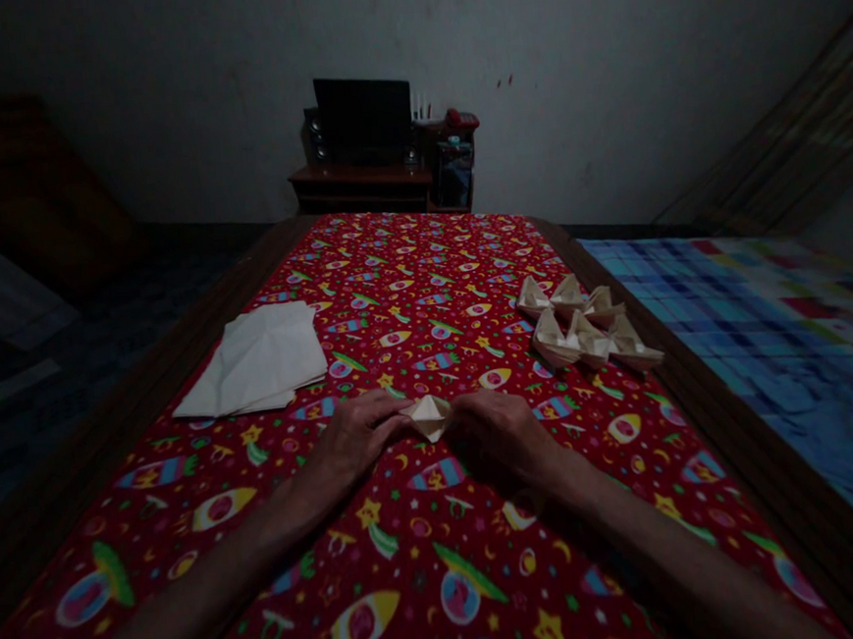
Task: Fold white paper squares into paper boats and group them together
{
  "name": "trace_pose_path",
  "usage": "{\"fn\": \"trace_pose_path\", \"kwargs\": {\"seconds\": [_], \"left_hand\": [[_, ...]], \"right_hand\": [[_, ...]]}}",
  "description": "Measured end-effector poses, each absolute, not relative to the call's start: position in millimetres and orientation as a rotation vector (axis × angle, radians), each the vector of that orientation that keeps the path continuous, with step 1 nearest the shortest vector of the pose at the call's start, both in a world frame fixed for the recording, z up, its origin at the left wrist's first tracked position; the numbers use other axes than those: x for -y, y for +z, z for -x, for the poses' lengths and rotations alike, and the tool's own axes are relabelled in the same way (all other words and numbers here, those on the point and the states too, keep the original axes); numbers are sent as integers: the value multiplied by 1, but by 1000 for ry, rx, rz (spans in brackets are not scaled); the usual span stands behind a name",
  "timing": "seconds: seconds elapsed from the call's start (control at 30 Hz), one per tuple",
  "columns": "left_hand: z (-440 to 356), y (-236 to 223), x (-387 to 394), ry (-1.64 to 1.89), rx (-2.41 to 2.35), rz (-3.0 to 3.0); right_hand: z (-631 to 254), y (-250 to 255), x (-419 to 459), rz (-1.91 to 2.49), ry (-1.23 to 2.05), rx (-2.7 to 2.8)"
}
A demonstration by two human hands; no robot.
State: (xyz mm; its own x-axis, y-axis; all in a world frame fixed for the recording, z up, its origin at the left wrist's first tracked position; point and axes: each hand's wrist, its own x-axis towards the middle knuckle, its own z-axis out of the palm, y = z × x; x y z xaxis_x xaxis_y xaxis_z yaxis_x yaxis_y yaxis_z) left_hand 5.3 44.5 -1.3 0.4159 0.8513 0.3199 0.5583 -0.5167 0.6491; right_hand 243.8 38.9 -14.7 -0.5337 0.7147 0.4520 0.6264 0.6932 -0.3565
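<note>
A small folded paper boat (pixel 431 418) is held between my two hands above the red patterned cloth. My left hand (pixel 361 431) pinches its left end, with the fingers closed. At the opposite end, my right hand (pixel 505 427) grips the paper, also closed. To the left lies a stack of white paper sheets (pixel 263 360), slightly fanned. Several finished-looking paper boats (pixel 582 325) sit in two rows on the right, their peaks upright.
The red cloth (pixel 443 535) with rockets and stars covers a long dark wooden surface. Beyond its far end stands a brown desk (pixel 360 179) with a black monitor (pixel 364 118) and speakers. A blue checked sheet (pixel 730 335) spreads to the right.
</note>
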Motion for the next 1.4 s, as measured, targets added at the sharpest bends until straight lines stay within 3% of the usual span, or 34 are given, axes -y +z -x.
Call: {"fn": "trace_pose_path", "kwargs": {"seconds": [0.2, 0.53, 0.87, 1.07, 1.4], "left_hand": [[-11, -9, -42, 902, -1176, -2304], [-15, -12, -44, 1043, -1251, -1934], [-28, -11, -42, 841, -1220, -1654], [-52, -10, -48, 778, -1015, -1732], [-88, -6, -50, 793, -1048, -1942]], "right_hand": [[-238, -12, -36, 1018, 66, 2425], [-230, -19, -44, 1044, 202, 2393], [-263, 20, -9, 1251, 424, 2140], [-314, 26, 11, 1624, 241, 1903], [-302, 0, 20, 1360, 100, 2193]]}}
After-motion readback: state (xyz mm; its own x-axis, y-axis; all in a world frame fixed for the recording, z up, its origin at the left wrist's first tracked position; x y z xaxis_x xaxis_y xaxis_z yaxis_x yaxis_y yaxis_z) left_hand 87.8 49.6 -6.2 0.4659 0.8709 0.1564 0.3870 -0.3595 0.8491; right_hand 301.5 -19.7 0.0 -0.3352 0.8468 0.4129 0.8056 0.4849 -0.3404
